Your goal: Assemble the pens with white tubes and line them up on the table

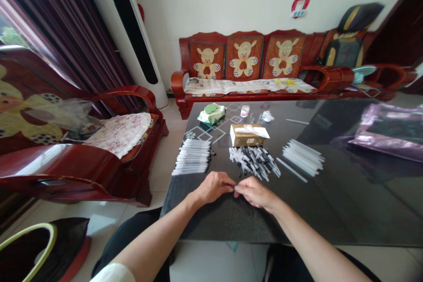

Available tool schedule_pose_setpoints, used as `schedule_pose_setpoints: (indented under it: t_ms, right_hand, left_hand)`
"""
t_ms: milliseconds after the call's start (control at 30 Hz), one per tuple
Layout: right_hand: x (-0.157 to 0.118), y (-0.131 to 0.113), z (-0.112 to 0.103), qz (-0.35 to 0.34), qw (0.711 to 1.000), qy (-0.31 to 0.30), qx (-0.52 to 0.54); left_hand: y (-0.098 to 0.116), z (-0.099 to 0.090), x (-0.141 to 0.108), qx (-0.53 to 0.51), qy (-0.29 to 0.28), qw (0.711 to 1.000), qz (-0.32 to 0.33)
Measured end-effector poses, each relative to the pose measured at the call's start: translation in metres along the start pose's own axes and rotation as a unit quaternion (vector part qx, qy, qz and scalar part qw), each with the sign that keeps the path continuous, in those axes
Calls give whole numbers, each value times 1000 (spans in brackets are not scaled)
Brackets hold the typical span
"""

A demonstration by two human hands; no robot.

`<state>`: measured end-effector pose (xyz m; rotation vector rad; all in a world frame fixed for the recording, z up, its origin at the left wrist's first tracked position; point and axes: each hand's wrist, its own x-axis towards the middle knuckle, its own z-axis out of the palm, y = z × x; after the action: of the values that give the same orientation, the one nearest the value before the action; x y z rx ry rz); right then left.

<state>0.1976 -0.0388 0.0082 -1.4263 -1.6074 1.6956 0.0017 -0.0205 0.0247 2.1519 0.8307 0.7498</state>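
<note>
My left hand (216, 187) and my right hand (253, 190) meet above the dark table, fingertips pinched close together. Whatever lies between the fingers is too small or hidden to make out. Just beyond them is a loose heap of pen parts (254, 162), clear and black. To the left, a neat row of white pens (192, 157) with black ends lies side by side. On the right a stack of translucent white tubes (303, 157) is laid out, with one single tube (292, 170) apart on its near side.
Behind the heap stands a tissue box (249, 135). Farther back are a green wipes pack (212, 114), a small white cup (245, 111) and a crumpled tissue (267, 116). A pink plastic package (390, 130) lies at the right. A bin (49, 246) stands at lower left.
</note>
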Motion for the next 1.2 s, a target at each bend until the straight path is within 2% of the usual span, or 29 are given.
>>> schedule_pose_setpoints:
  t_ms: [67,167,233,300,400,467,567,733,1033,1200]
  right_hand:
    - [0,1,-2,-1,999,32,-44]
    - [0,0,-11,-21,988,107,-105]
    - [-1,0,-17,-33,983,139,-114]
    - [-2,-1,-21,-37,982,150,-111]
    - [-2,-1,-22,-42,982,150,-106]
    - [-2,0,-22,-45,982,151,-102]
    - [-2,1,-27,-46,982,164,-87]
    - [-6,1,-52,-38,972,228,-45]
    - [-25,-1,-108,-65,909,410,43]
    - [-32,18,-144,-40,862,505,-15]
  left_hand:
    - [-3,-10,-4,58,-14,998,2]
    - [-12,-40,-13,149,-26,983,-99]
    - [-21,-61,-21,217,-28,961,-170]
    - [-31,-79,-29,280,-22,936,-212]
    - [-42,-92,-38,349,-33,898,-265]
    - [-45,-94,-40,369,-41,885,-281]
    - [-46,-91,-40,374,-46,883,-281]
    - [-52,-84,-37,398,-73,880,-249]
    - [-61,-83,-31,400,-80,877,-254]
    - [-59,-83,-28,406,-82,877,-243]
